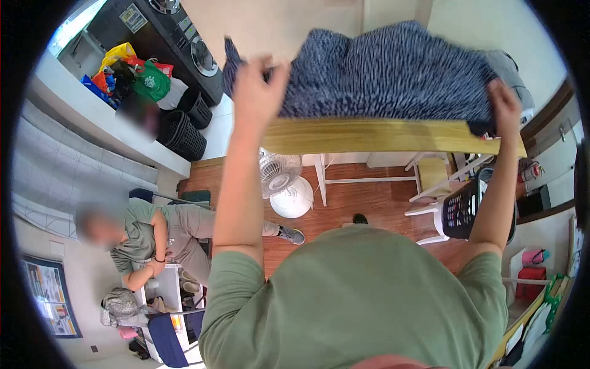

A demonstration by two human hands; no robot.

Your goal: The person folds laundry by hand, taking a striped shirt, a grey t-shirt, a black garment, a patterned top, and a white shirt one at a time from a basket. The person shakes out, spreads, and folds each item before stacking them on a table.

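A dark blue cloth (393, 71) with fine light streaks is stretched out over the far side of the wooden table (381, 136). My left hand (261, 89) is closed on its left part, with a narrow end of the fabric poking out beyond the fingers. At the right edge, my right hand (505, 106) pinches the cloth near a dark corner that hangs over the tabletop. The upper outline of the fabric is wavy, while its lower edge runs nearly straight between both hands.
Behind the cloth's right end lies a grey bundle (511, 71). A white fan (289, 184) stands below the table, with a black laundry basket (461, 212) to the right. Another person (160, 234) sits at left. Black washing machines (178, 46) and bags (150, 80) are farther back.
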